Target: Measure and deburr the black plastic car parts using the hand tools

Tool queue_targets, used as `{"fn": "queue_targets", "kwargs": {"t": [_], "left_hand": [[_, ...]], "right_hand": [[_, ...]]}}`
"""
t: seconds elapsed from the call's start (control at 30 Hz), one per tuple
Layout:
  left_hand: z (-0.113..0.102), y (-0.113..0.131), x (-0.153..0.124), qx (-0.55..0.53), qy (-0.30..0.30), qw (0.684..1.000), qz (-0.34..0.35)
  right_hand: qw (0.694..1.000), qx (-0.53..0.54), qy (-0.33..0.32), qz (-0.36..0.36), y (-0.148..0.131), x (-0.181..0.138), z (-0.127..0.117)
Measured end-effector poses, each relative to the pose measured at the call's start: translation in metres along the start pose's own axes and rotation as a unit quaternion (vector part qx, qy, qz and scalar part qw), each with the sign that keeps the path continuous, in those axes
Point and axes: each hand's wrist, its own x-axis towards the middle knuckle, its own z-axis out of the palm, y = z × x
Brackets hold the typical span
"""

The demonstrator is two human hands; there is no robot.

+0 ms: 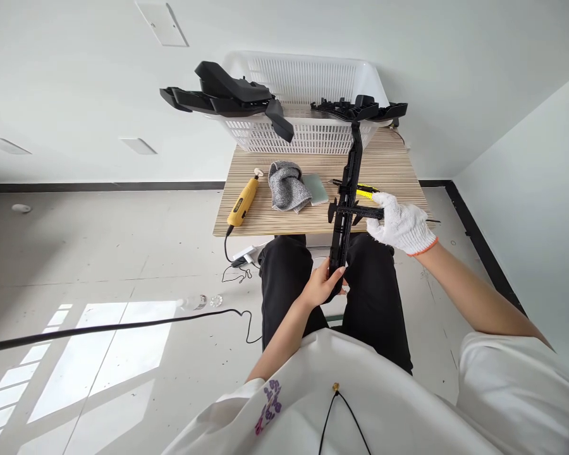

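Observation:
My bare left hand (pixel 322 284) is closed around the near end of a long black plastic part (pixel 353 164), which points away from me over the table edge. In a white knit glove with an orange cuff, my right hand (pixel 398 222) grips a black caliper (pixel 367 212). The caliper lies across the part near its middle, with its jaws on either side of it. Behind them on the table rests a yellow-and-black cutter-like tool (pixel 367 191), partly hidden by the part.
A white plastic basket (pixel 289 136) at the back holds several black plastic parts (pixel 237 91) that overhang its rim. On the wooden table (pixel 246 165) lie a yellow corded rotary tool (pixel 243 202), a grey cloth (pixel 288 186) and a pale green square (pixel 316 189). A black cord (pixel 123 324) crosses at left.

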Motion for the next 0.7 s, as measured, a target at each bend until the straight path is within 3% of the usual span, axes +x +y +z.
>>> {"fn": "queue_targets", "kwargs": {"t": [0.43, 0.7], "left_hand": [[-0.001, -0.001, 0.000, 0.008, -0.004, 1.000, 0.004], [0.000, -0.001, 0.001, 0.005, -0.003, 1.000, 0.001]], "right_hand": [[0.994, -0.041, -0.067, -0.077, 0.007, 0.006, 0.006], [0.988, -0.076, -0.102, -0.083, 0.015, 0.007, -0.002]]}}
